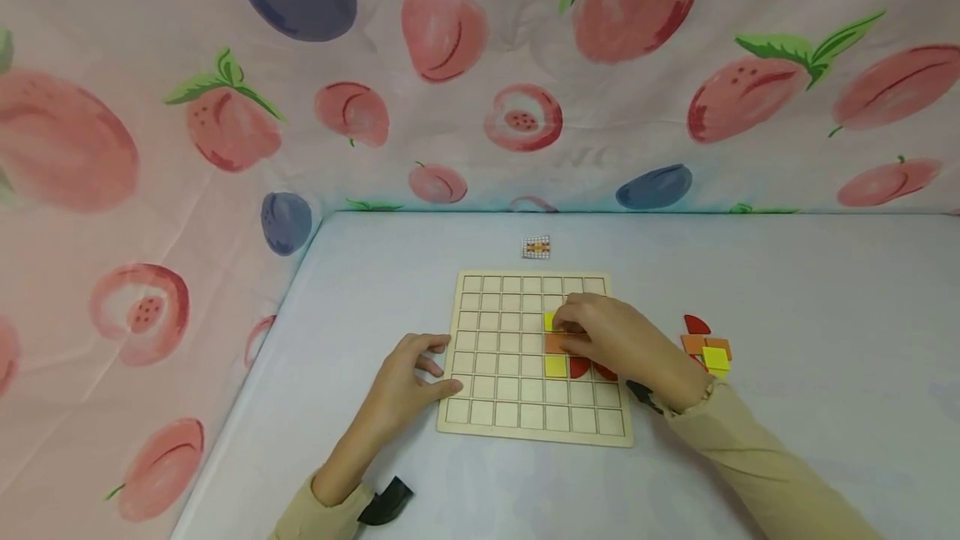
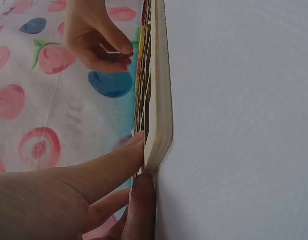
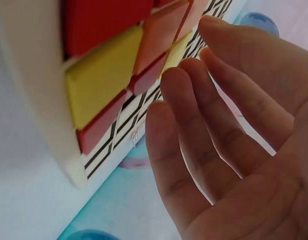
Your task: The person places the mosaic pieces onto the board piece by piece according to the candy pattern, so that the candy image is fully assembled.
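Note:
A pale wooden grid board (image 1: 495, 415) lies flat on the table. My left hand (image 1: 408, 382) touches its left edge, thumb laid over the rim and fingertips against the side; the left wrist view shows a thumb and finger (image 2: 142, 200) at the edge. My right hand (image 1: 611, 336) is over the right half of the board, with loosely bent fingers and their tips close to an orange tile (image 1: 555, 343). No piece shows between these fingers (image 3: 176, 95) in the right wrist view. Yellow tiles (image 1: 556, 367) and red pieces (image 1: 579, 367) sit in nearby cells, partly hidden by the hand.
Right of the board lies a loose pile with orange tiles (image 1: 693, 344), yellow tiles (image 1: 716, 358) and a red quarter-round piece (image 1: 697, 324). A small printed pattern card (image 1: 536, 247) lies behind the board. Fruit-print cloth (image 1: 450, 140) hangs at the back and left.

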`<state>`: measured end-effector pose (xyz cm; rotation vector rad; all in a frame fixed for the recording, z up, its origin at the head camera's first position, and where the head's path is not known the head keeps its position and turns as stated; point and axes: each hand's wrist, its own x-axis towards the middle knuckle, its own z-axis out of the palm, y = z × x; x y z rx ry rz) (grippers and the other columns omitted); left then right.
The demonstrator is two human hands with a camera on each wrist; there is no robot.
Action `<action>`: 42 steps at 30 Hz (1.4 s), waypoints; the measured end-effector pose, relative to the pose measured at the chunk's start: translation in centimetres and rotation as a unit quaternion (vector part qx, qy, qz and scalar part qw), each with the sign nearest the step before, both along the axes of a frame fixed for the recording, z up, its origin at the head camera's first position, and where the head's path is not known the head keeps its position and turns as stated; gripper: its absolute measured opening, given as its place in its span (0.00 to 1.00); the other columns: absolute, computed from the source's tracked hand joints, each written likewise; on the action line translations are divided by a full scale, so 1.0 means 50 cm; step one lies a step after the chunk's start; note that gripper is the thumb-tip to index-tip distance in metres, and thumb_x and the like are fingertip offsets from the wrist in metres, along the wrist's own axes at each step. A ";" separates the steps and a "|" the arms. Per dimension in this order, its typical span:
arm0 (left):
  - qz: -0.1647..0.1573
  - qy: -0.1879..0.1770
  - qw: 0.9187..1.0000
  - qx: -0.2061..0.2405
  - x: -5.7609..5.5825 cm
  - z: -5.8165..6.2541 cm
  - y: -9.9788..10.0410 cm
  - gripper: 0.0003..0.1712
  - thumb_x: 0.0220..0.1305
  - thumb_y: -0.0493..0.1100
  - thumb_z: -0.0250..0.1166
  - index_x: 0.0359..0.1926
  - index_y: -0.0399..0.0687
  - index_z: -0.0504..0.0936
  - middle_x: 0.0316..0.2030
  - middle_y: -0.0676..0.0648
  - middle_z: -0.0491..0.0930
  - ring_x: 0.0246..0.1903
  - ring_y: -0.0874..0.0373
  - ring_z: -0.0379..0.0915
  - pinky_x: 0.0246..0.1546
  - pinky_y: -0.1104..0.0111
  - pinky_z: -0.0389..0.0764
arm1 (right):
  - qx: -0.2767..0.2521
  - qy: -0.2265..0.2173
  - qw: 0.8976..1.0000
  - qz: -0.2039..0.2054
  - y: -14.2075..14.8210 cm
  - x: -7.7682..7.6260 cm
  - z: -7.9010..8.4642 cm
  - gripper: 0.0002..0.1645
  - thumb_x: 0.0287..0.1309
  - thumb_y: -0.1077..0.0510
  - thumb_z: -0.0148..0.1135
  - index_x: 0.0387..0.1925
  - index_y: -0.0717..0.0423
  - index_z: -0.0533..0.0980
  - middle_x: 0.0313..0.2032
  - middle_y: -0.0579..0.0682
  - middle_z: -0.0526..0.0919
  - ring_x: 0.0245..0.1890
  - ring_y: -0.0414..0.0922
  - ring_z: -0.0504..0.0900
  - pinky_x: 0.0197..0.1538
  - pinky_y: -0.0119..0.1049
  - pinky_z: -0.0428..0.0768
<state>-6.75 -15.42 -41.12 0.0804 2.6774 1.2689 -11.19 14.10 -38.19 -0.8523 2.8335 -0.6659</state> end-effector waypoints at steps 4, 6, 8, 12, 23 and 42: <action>-0.002 0.004 1.000 0.001 0.000 0.001 0.001 0.35 0.50 0.37 0.78 0.60 0.45 0.78 0.51 0.48 0.76 0.40 0.60 0.75 0.37 0.72 0.78 | 0.013 0.004 1.000 -0.004 0.017 0.003 0.004 0.09 0.55 0.58 0.73 0.39 0.54 0.84 0.37 0.45 0.82 0.34 0.41 0.76 0.42 0.38 0.80; -0.002 0.003 1.000 0.000 -0.001 0.002 0.002 0.35 0.50 0.37 0.78 0.60 0.45 0.78 0.51 0.49 0.76 0.40 0.60 0.75 0.37 0.71 0.78 | 0.019 0.008 1.000 -0.005 0.027 0.006 0.006 0.10 0.55 0.58 0.73 0.40 0.54 0.84 0.37 0.45 0.82 0.35 0.42 0.77 0.42 0.39 0.81; 0.000 -0.001 1.000 0.000 -0.001 0.003 0.003 0.35 0.50 0.37 0.79 0.61 0.46 0.78 0.51 0.50 0.76 0.40 0.61 0.75 0.38 0.71 0.78 | 0.021 0.011 1.000 -0.005 0.037 0.008 0.008 0.10 0.55 0.58 0.73 0.40 0.54 0.84 0.37 0.45 0.82 0.35 0.42 0.77 0.42 0.39 0.81; -0.001 -0.001 1.000 0.000 -0.001 0.002 0.003 0.35 0.50 0.38 0.78 0.61 0.46 0.78 0.51 0.50 0.76 0.40 0.61 0.74 0.38 0.71 0.79 | 0.032 0.022 0.999 -0.010 0.054 0.014 0.009 0.11 0.53 0.59 0.74 0.40 0.54 0.84 0.38 0.45 0.82 0.38 0.43 0.78 0.44 0.41 0.81; -0.004 0.005 1.000 0.006 0.001 0.002 0.000 0.35 0.50 0.37 0.78 0.60 0.45 0.78 0.51 0.48 0.76 0.40 0.60 0.75 0.37 0.71 0.78 | 0.032 0.020 0.999 -0.033 0.103 0.032 0.015 0.10 0.54 0.61 0.72 0.40 0.55 0.85 0.36 0.44 0.82 0.36 0.41 0.77 0.41 0.40 0.81; -0.001 0.001 1.000 -0.009 -0.001 -0.002 0.000 0.35 0.50 0.38 0.79 0.61 0.45 0.78 0.51 0.49 0.76 0.40 0.60 0.74 0.37 0.71 0.78 | 0.057 0.002 0.996 -0.068 0.151 0.056 0.006 0.13 0.49 0.58 0.77 0.39 0.56 0.85 0.36 0.46 0.83 0.37 0.44 0.78 0.45 0.45 0.83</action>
